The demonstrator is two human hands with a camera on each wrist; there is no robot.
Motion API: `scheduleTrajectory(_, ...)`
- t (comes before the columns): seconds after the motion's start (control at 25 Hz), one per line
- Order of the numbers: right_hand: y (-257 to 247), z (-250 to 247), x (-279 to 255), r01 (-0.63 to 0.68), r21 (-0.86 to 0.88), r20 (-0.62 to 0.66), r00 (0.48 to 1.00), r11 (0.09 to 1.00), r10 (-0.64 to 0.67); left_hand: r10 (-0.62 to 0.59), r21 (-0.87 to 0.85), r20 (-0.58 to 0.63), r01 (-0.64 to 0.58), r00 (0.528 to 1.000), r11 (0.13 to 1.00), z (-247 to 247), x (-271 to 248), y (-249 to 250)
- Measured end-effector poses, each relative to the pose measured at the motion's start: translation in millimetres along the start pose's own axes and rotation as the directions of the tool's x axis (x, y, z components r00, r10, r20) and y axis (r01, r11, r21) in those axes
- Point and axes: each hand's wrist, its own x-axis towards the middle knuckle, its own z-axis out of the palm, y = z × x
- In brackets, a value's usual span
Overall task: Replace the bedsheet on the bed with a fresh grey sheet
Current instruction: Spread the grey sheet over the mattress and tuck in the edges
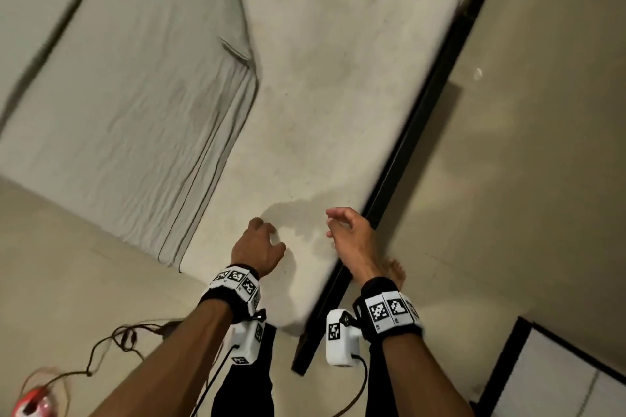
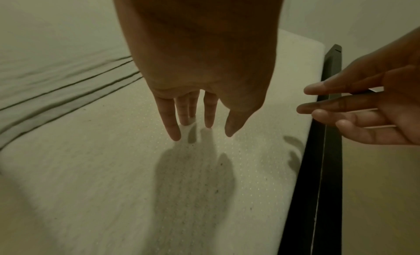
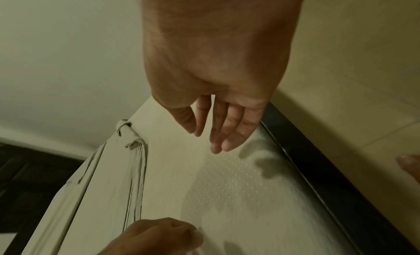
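Note:
A folded grey sheet [image 1: 135, 105] lies spread over the left half of the bare white mattress [image 1: 332, 78], its layered fold edge [image 2: 68, 95] running down the middle. My left hand [image 1: 261, 244] hovers just above the mattress near its near end, fingers straight and loose, holding nothing. My right hand [image 1: 345, 234] floats beside it over the mattress's right edge, fingers relaxed and empty. In the right wrist view the sheet [image 3: 109, 178] runs along the left and the right hand's fingers [image 3: 227, 133] hang above the dimpled mattress surface [image 3: 238, 187].
A black bed frame rail [image 1: 406, 152] borders the mattress on the right, with beige tiled floor [image 1: 542, 145] beyond. A bare foot [image 1: 396, 272] stands by the rail. Cables [image 1: 111, 342] and a red object [image 1: 34, 399] lie on the floor at lower left. A dark-framed panel [image 1: 559, 379] sits at lower right.

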Motion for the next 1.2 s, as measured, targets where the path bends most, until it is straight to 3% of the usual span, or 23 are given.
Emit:
scheduleTrajectory(0.28,-43.8,-84.6,42.7,0.155,-0.200,0.205,0.972,0.967,-0.113,-0.166,-0.103,-0.122,0.154,0.979,0.983,2.1,-13.9,44.5)
scheduleTrajectory(0.52,-69.1,-122.9,69.1,0.161,-0.279,0.255,0.963,0.947,-0.089,-0.249,-0.137,-0.188,0.226,0.950,0.964,-23.3,-5.5,57.4)
scheduleTrajectory(0.76,-97.0,-96.2,83.7,0.255,-0.361,0.347,0.930,0.897,-0.125,-0.304,-0.140,-0.231,0.278,0.924,0.950,-53.3,11.8,43.7)
scheduleTrajectory(0.92,-120.7,-69.4,96.7,0.295,-0.432,0.409,0.906,0.853,-0.106,-0.382,-0.242,-0.248,0.324,0.890,0.914,-63.3,27.7,27.0)
scheduleTrajectory(1.08,-152.6,-27.3,143.4,0.378,-0.506,0.437,0.887,0.775,-0.147,-0.429,-0.334,-0.321,0.323,0.844,0.885,-69.8,61.7,-4.8)
scheduleTrajectory(1.2,-177.9,5.4,179.7,0.468,-0.544,0.436,0.867,0.697,-0.241,-0.423,-0.323,-0.351,0.316,0.836,0.892,-67.2,83.6,-28.1)
